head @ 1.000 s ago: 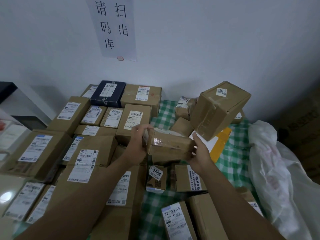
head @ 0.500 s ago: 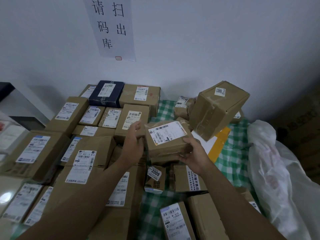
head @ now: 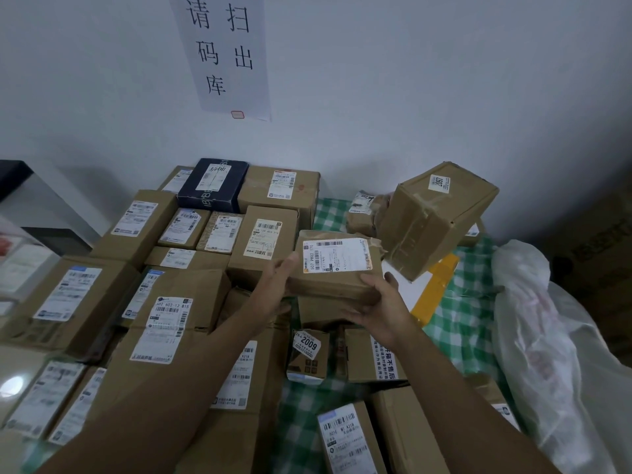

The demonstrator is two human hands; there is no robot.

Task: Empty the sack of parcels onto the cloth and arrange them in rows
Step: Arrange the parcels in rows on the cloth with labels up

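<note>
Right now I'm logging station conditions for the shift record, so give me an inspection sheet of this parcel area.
Surface: green checked cloth, mostly covered, bare patches at the right.
Job's things: flat taped parcel held label up; labelled parcels in rows at the left; white sack slumped at the right edge.
Clutter: large taped box tilted on a loose pile near the wall; small box marked 2009 below the hands.
Hands: left hand flat against the parcel's left side; right hand gripping its near right corner.
Cables: nothing seen.
Surroundings: white wall with paper notice.
</note>
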